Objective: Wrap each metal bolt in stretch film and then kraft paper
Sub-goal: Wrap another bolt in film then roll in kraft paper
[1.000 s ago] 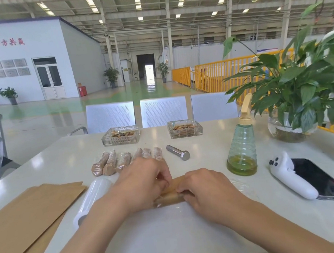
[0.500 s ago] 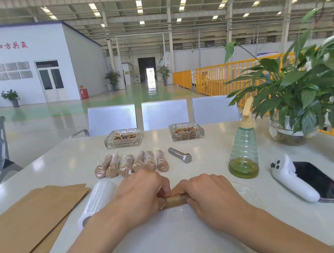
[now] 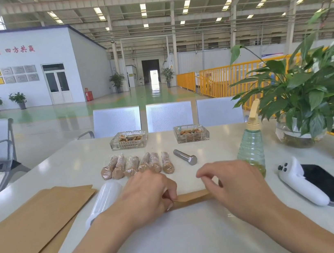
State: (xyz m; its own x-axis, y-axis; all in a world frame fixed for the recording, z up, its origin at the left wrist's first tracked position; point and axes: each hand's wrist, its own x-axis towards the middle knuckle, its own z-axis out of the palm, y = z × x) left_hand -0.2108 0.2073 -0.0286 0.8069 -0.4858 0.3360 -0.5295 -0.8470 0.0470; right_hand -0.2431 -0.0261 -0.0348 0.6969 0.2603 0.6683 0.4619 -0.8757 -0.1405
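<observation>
— White tabletop point(image 3: 178, 242) filled the near view, and right at the middle of it lay the kraft-paper roll point(image 3: 190, 198), flat on the surface, spanning between both hands.

— And the left hand point(image 3: 148, 195)?

— Curled over the roll's left end, thumb and fingertips pinching the paper edge there. The right hand point(image 3: 234, 185) sat on the other end, fingers bent, the forefinger and thumb raised in a loose pinch just above the paper; whether it truly gripped the roll, I could not tell.

— What sat to the sides?

— Stretch film roll point(image 3: 105, 199) just left of the left wrist, and the kraft paper sheets point(image 3: 32, 226) stacked further left. On the right, a white controller point(image 3: 298, 183) leaning on a dark phone point(image 3: 331, 187).

— Further back?

— Six wrapped bolts point(image 3: 137, 164) lined up in a row just beyond the left hand, and one bare metal bolt point(image 3: 185, 156) beside them, apart from both hands. A green spray bottle point(image 3: 250, 146) stood right of that, then two glass ashtrays point(image 3: 128, 140), a potted plant point(image 3: 307, 95), and three white chairs point(image 3: 168, 115) at the far edge.
</observation>
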